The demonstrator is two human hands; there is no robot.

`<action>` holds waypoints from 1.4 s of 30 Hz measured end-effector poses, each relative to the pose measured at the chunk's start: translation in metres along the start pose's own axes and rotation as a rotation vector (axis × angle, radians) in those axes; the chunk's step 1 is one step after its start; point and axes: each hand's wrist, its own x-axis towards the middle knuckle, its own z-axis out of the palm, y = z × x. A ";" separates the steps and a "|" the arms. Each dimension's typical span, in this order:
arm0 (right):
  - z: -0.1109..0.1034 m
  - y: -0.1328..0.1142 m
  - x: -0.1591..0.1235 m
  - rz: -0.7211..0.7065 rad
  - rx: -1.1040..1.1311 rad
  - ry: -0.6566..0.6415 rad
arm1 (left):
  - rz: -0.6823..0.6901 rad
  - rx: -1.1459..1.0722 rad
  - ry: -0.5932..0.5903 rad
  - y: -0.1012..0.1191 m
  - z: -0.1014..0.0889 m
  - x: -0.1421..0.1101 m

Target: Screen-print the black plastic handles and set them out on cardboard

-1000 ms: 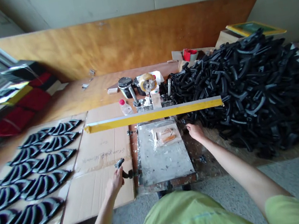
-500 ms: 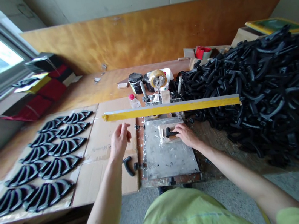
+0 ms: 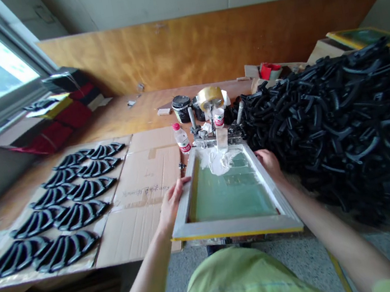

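A screen printing frame (image 3: 230, 224) with green mesh (image 3: 226, 198) lies lowered over the metal plate in front of me. White ink (image 3: 216, 161) is smeared across the mesh at its far end, where a squeegee (image 3: 222, 139) stands. My left hand (image 3: 174, 199) is closed on the frame's left side, fingertips over the edge. At the frame's right side my right hand (image 3: 269, 162) is closed, its fingers against the edge. The frame hides the plate and whatever lies on it.
Curved black plastic parts are heaped in a big pile (image 3: 335, 132) on the right. Fanned rows of such parts (image 3: 78, 210) lie on cardboard (image 3: 141, 185) at left. Behind the frame stand a red-capped bottle (image 3: 182, 139), an ink tub (image 3: 182, 109) and a tape roll (image 3: 209, 95).
The frame has swung down from its raised position to cover the plate and the black part there. My right hand has left that part; both hands are now at the frame's sides.
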 end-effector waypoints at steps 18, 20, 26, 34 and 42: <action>0.026 -0.092 0.007 -0.503 -0.239 -0.351 | -0.132 0.055 0.017 -0.102 0.010 0.009; 0.017 -0.092 0.002 -0.613 -0.171 -0.400 | -0.128 0.048 0.018 -0.102 0.010 0.008; 0.015 -0.089 0.017 -0.547 -0.090 -0.315 | -0.136 0.032 0.043 -0.095 0.011 0.006; 0.022 -0.084 0.006 -0.532 0.026 -0.231 | -0.164 -0.015 0.023 -0.079 0.012 0.001; -0.007 -0.041 0.095 0.000 0.047 0.033 | -0.108 -0.131 -0.031 -0.006 -0.001 -0.002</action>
